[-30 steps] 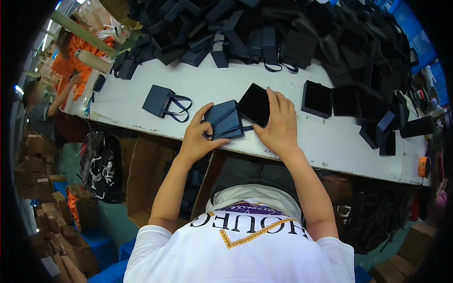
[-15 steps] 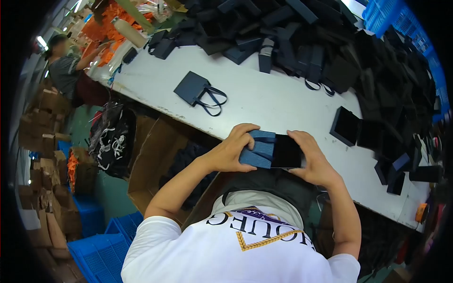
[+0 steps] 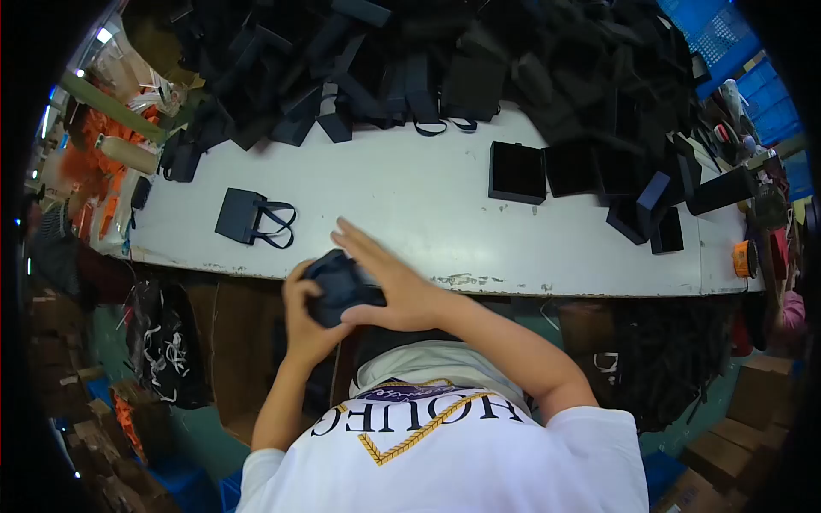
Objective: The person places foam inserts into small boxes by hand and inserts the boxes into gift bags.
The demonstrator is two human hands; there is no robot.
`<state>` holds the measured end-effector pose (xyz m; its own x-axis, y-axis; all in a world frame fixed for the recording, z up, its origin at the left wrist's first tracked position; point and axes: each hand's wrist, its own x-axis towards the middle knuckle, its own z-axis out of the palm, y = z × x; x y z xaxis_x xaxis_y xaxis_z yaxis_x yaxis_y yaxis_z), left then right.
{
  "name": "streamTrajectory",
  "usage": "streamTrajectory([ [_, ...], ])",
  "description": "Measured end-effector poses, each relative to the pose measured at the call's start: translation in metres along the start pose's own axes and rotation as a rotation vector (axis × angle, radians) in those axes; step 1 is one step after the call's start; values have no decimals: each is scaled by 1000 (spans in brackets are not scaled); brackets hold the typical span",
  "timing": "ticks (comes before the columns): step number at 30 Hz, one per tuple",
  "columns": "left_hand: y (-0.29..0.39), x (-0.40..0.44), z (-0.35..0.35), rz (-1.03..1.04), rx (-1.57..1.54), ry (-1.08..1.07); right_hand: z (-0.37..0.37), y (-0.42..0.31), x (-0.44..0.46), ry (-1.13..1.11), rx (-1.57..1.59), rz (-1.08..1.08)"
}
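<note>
Cupping the dark-blue, boxy paper bag point(image 3: 336, 288) by the white table's point(image 3: 410, 214) near edge, the left hand point(image 3: 304, 321) curls around one side; the right hand point(image 3: 398, 295) spreads open beside it, contact blurred. Probably light, smooth, crushable: best held by its side edges.

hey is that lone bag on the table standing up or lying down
Lying down: the bag shows its broad face upward, handles spread on the table.

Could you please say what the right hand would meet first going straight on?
The right hand would probably meet the pile of dark boxes, passing the small bag; depth is unclear.
</note>
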<state>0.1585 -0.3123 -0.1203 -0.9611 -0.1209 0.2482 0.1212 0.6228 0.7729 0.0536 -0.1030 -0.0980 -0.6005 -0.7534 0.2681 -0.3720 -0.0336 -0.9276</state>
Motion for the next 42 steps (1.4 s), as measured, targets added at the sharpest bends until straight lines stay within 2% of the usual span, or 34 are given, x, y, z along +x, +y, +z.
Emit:
streamTrajectory([
  [1, -4, -14, -18, -6, 51, 72, -23, -9, -3, 128, -290, -96],
  [2, -18, -39, -48, -194, 19, 154, -81, 29, -12, 482, -688, -308],
  [3, -28, -60, -78, -381, -5, 254, -114, 25, -16, 586, -828, -141],
  [4, -26, -70, -100, -482, 251, 201, -149, 51, -25, 620, -997, -29],
  [5, -24, -67, -111, -407, 419, 163, -174, 45, -29, 569, -1187, 17],
  [6, -22, -54, -118, -303, 535, 156, -187, 48, -27, 598, -1202, 71],
  [7, -24, -36, -122, -204, 641, 137, -199, 57, -25, 521, -1239, 56],
  [8, -33, -14, -127, -146, 629, 83, -201, 64, -24, 475, -1258, 135],
  [9, -41, 12, -131, -76, 607, 18, -202, 65, -21, 371, -1206, 270],
  [11, -38, 65, -121, -15, 792, -38, -201, 75, -20, 240, -1302, 253],
  [13, -42, 105, -116, 42, 928, -197, -182, 67, -25, 337, -1178, 230],
  [16, -75, 142, -124, 67, 883, -461, -161, 43, -43, 350, -1013, 269],
  [19, -81, 149, -113, 186, 863, -382, -145, 32, -66, 394, -854, 286],
  [21, -66, 147, -94, 150, 760, -290, -135, 30, -76, 466, -786, 238],
  [26, -25, 137, -42, 35, 330, -13, -117, 37, -81, 512, -918, 420],
  [29, -6, 146, -31, -383, -368, -32, -118, 31, -81, 555, -850, 389],
  [30, -22, 149, -29, -409, -341, -68, -117, 30, -82, 569, -833, 390],
  [33, -35, 147, -11, -60, -63, 187, -118, 31, -83, 620, -779, 372],
  [34, -32, 148, -10, 9, -69, 227, -118, 31, -84, 639, -755, 362],
  [37, -7, 164, -12, 175, 86, 38, -120, 39, -84, 659, -741, 371],
  [38, 4, 169, -6, 94, 179, -29, -120, 42, -84, 659, -745, 382],
  [41, 16, 193, 12, 126, 550, -287, -122, 53, -85, 696, -725, 351],
  [42, 25, 198, 21, 38, 714, -356, -123, 53, -85, 703, -719, 351],
])
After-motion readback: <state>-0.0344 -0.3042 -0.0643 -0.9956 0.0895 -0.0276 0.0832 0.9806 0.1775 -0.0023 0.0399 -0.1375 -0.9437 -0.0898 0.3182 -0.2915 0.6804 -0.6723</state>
